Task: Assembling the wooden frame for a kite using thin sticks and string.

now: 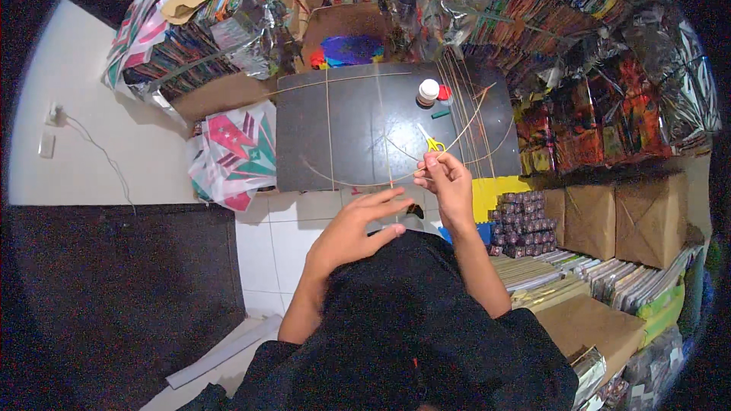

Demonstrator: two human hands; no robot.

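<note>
My right hand point(451, 189) is raised at the near edge of the dark table, its thumb and fingertips pinched on a thin, bent, tan stick point(459, 134). This stick looks like bamboo and belongs to a light frame that curves over the tabletop. A straight upright stick point(385, 144) crosses the curve, with a small red mark near the crossing. Below that crossing my left hand point(354, 227) is open, fingers stretched and thumb apart, holding nothing. Just beyond my right fingertips lie yellow-handled scissors point(434, 143).
On the dark table point(304, 129) stand a white-capped jar point(428, 92), a red item beside it, a green tube point(441, 114) and several long thin sticks. Patterned plastic sheets point(236, 152) lie left. Stacked small dark containers point(521, 224) and brown boxes point(647, 217) stand right.
</note>
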